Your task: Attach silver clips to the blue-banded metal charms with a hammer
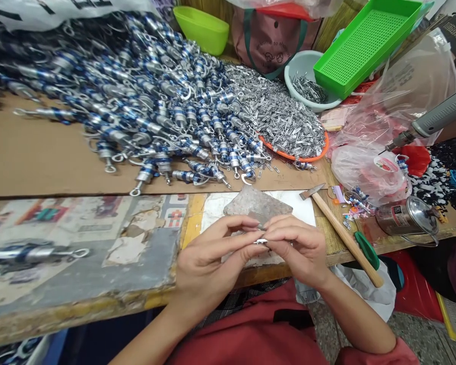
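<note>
My left hand (213, 256) and my right hand (299, 247) meet in front of me at the table's edge. Both pinch a small silvery metal piece (260, 241) between thumb and fingertips. Most of that piece is hidden by the fingers, so its exact kind does not show. Just beyond the fingers lies a flat grey stone slab (253, 200) on a white sheet (307, 208). To the right, a hammer (340, 235) with a wooden handle rests across the table edge.
Blue-and-silver metal assemblies (148, 111) with rings form a large pile at back left. Small flat metal links (289, 124) fill an orange-rimmed tray. A bowl (292, 76), green basket (365, 45), electric screwdriver (433, 119), metal mug (397, 215) and green-handled tool (366, 249) stand right.
</note>
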`<action>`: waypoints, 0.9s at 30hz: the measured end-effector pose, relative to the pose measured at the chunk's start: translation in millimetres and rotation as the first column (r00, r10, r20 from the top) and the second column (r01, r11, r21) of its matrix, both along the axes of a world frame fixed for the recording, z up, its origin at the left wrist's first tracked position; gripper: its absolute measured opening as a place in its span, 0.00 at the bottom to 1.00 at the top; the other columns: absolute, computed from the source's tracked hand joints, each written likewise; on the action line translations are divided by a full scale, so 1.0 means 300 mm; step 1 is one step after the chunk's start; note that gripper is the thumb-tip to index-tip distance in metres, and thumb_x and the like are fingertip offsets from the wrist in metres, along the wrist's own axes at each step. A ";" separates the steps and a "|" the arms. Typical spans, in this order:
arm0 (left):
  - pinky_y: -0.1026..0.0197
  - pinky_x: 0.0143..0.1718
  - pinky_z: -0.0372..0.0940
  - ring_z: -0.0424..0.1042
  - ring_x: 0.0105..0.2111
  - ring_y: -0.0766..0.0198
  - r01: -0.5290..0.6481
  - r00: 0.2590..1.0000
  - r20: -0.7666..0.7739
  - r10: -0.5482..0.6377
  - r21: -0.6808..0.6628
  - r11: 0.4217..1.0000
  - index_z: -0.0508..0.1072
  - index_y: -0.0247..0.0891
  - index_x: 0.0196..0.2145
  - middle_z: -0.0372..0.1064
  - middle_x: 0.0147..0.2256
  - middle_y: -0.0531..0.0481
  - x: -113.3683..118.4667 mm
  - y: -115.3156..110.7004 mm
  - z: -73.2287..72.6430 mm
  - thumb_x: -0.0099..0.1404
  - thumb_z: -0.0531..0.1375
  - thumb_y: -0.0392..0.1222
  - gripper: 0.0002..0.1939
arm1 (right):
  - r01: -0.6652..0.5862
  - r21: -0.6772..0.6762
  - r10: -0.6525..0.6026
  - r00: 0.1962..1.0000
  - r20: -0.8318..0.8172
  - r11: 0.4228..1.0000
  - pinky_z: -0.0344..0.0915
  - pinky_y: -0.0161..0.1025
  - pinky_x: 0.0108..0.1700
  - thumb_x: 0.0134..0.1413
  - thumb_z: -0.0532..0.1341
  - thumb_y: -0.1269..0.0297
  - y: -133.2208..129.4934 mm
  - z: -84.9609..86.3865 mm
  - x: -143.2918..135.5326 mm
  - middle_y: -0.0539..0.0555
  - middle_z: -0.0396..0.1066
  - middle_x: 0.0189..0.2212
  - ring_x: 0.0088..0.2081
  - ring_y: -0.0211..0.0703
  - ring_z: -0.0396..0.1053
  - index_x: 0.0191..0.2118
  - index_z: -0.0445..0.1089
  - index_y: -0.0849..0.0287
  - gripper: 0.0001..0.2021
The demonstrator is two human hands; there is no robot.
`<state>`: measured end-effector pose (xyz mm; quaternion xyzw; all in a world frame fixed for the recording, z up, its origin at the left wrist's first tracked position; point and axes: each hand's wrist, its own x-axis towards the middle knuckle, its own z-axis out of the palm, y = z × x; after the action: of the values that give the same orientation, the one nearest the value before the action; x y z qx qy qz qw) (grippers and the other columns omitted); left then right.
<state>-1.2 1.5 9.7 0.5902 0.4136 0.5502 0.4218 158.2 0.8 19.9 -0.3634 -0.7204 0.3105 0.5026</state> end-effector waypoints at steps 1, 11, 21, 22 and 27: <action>0.68 0.37 0.68 0.73 0.35 0.68 0.006 1.000 0.026 -0.005 -0.052 0.999 0.79 0.53 0.33 0.75 0.35 0.55 -0.002 -0.004 0.004 0.54 0.65 0.31 0.15 | -0.003 0.051 0.000 0.998 0.057 0.999 0.71 0.43 0.43 0.57 0.60 0.68 -0.007 0.005 0.010 0.55 0.74 0.34 0.40 0.42 0.72 0.42 0.70 0.57 0.07; 0.62 0.39 0.71 0.76 0.36 0.60 0.116 0.993 0.063 -0.101 -0.304 0.946 0.79 0.45 0.27 0.77 0.35 0.49 -0.038 -0.008 0.045 0.54 0.65 0.39 0.02 | -0.134 0.398 -0.098 0.854 0.512 0.908 0.71 0.33 0.38 0.58 0.55 0.73 -0.031 0.036 0.070 0.53 0.76 0.35 0.35 0.38 0.74 0.43 0.70 0.56 0.11; 0.67 0.30 0.71 0.76 0.30 0.62 0.283 0.957 0.166 -0.237 -0.368 0.886 0.79 0.43 0.24 0.78 0.30 0.49 -0.056 0.019 0.065 0.52 0.65 0.36 0.04 | -0.036 0.223 -0.072 0.887 0.456 0.974 0.70 0.32 0.37 0.55 0.54 0.77 -0.073 0.007 0.072 0.55 0.72 0.41 0.39 0.37 0.72 0.50 0.67 0.53 0.18; 0.67 0.29 0.71 0.76 0.29 0.63 0.300 0.950 0.201 -0.238 -0.390 0.871 0.79 0.42 0.24 0.78 0.29 0.49 -0.049 0.019 0.060 0.52 0.65 0.36 0.03 | -0.027 0.189 -0.056 0.906 0.419 0.982 0.70 0.32 0.38 0.55 0.55 0.78 -0.072 0.007 0.069 0.55 0.71 0.41 0.39 0.37 0.71 0.49 0.67 0.54 0.18; 0.70 0.28 0.68 0.74 0.26 0.67 0.227 0.927 0.376 0.015 -0.592 0.774 0.79 0.38 0.26 0.77 0.25 0.50 0.007 -0.004 0.018 0.49 0.68 0.42 0.06 | 0.079 0.055 -0.091 0.959 0.269 0.995 0.70 0.33 0.35 0.56 0.59 0.72 -0.070 0.016 0.042 0.54 0.71 0.34 0.34 0.37 0.71 0.43 0.72 0.56 0.10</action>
<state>0.9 0.2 15.1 0.3285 0.4536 0.4548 0.6925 170.8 -20.4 24.6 -0.4220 -0.7726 0.2204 0.4199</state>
